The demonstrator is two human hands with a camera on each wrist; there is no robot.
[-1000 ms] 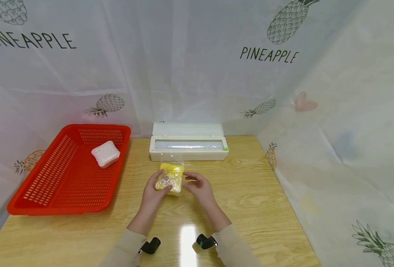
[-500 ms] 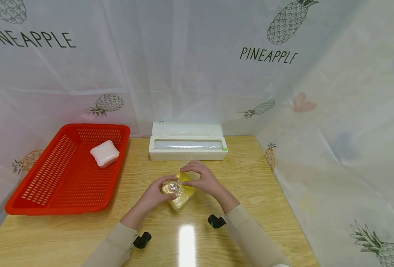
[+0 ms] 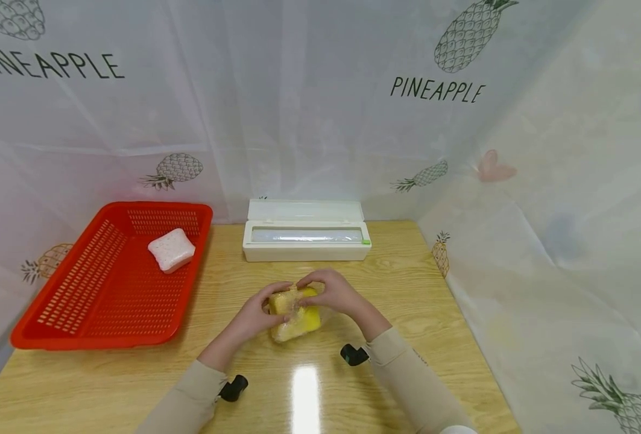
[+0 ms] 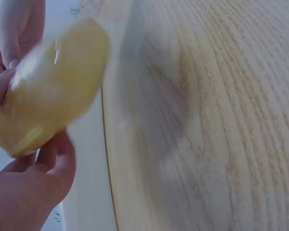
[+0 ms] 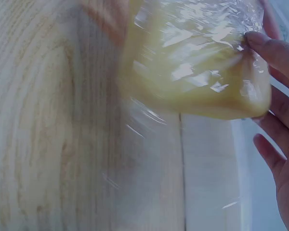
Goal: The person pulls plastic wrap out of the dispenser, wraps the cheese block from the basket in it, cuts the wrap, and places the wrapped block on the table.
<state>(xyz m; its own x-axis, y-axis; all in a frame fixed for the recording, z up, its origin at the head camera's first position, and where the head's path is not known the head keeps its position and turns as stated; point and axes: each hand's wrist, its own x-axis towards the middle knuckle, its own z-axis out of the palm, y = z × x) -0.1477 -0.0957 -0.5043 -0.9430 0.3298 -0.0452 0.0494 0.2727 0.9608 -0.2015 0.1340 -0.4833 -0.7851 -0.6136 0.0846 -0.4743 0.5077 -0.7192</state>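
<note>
A yellow block wrapped in clear cling film [image 3: 305,323] is held between both hands above the table. My left hand [image 3: 251,314] grips its left side, with thumb and fingers spread round it. At its upper right, my right hand [image 3: 341,296] pinches the film against the block with thumb and forefinger. The right wrist view shows shiny creases across the wrapped block [image 5: 192,62], and a loose flap of cling film [image 5: 147,122] hangs from it. In the left wrist view, the block [image 4: 58,82] is blurred and a smooth film face shows.
A white cling film dispenser [image 3: 306,251], lid raised, stands at the back of the wooden table [image 3: 407,337]. On the left, a red plastic basket [image 3: 119,342] holds a white speckled block [image 3: 172,249]. A pineapple-print curtain [image 3: 309,120] hangs behind.
The wrapped block has been turned and shifted slightly right and nearer. My right hand has moved from its right edge onto its upper side and now pinches the film there.
</note>
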